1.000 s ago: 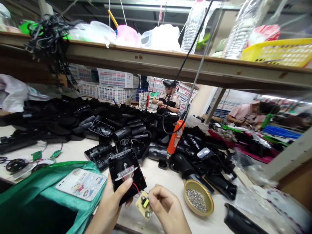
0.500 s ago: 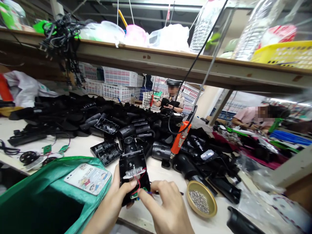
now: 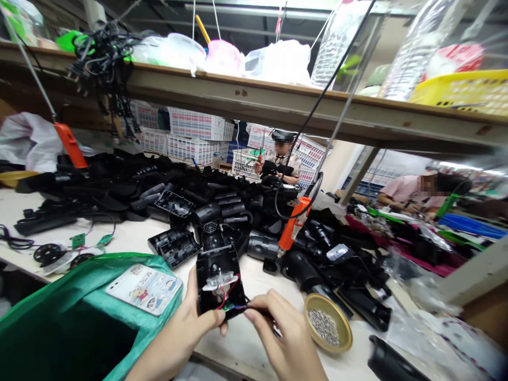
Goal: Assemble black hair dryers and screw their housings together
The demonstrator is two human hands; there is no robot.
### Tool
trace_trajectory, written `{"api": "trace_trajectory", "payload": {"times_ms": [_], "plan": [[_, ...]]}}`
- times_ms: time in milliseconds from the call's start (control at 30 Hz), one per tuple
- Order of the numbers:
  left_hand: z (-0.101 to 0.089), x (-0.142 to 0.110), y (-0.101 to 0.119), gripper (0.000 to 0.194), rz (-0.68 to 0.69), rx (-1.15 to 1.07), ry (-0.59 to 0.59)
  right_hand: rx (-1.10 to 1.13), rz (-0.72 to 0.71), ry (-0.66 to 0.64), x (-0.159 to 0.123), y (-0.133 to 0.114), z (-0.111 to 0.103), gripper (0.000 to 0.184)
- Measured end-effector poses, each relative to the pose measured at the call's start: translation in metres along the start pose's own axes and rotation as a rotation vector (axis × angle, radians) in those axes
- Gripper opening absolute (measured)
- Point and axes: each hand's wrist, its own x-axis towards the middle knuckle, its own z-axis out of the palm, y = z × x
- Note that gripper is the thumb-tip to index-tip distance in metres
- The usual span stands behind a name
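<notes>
- The white bench [image 3: 257,278] shows a strip of pale top between the parts and its near edge; the hands work over that strip, so the most open room lies just past and below them.
- The heap of black parts [image 3: 119,180] spreads across the far side; its ragged near border comes close to the hands' far side, leaving little space forward.
- The green bag [image 3: 85,286] stands at the near left, its rim beside the left forearm, limiting movement that way.
- The orange driver [image 3: 294,225] hangs beyond the right hand, tip down among the parts, apart from the fingers.
- The left hand [image 3: 194,323] is closed around the housing, thumb on its lower edge, other fingers mostly hidden behind.
- The right hand [image 3: 283,328] has thumb and forefinger pinched on a thin cable; its other fingers curl loosely.
- The black housing [image 3: 216,259] is tilted above the near bench, open side up and uncovered, so it looks only partly assembled.
- The bowl of screws [image 3: 346,346] sits just right of the right hand; whether the housing holds any screw, I cannot tell.
- The clear piece [image 3: 219,280] is inside the housing, apparently seated.
- The green circuit board [image 3: 228,306] lies at the housing's lower edge, seemingly not fixed.
- The cable [image 3: 240,307] and red wires [image 3: 222,296] look loose, not tucked away.
</notes>
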Motion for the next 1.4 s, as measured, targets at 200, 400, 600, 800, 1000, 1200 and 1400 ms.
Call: {"api": "trace_trajectory", "payload": {"times_ms": [200, 400, 600, 800, 1000, 1200, 1400], "plan": [[0.026, -0.004, 0.013, 0.085, -0.078, -0.059, 0.114, -0.346, -0.224, 0.259, 0.006, -0.002, 0.010, 0.019], [0.036, -0.004, 0.018, 0.077, -0.155, -0.109, 0.243, -0.375, -0.370, 0.280, 0.014, 0.006, 0.010, 0.028], [0.032, -0.001, 0.016, 0.081, -0.072, -0.131, 0.292, 0.040, 0.085, 0.041, 0.010, 0.006, -0.004, 0.013], [0.027, 0.003, 0.007, 0.089, -0.028, -0.135, 0.264, -0.293, -0.225, 0.259, 0.011, 0.004, 0.008, 0.018], [0.028, 0.006, -0.006, 0.084, 0.053, -0.037, 0.275, -0.615, -0.321, 0.296, 0.014, 0.011, 0.037, 0.024], [0.039, 0.011, -0.014, 0.084, 0.179, 0.070, 0.459, -0.222, -0.065, 0.139, 0.002, 0.007, 0.040, 0.038], [0.063, 0.010, -0.025, 0.085, 0.403, 0.240, 0.634, 0.594, 0.408, 0.068, 0.020, 0.005, 0.013, 0.023]]}}
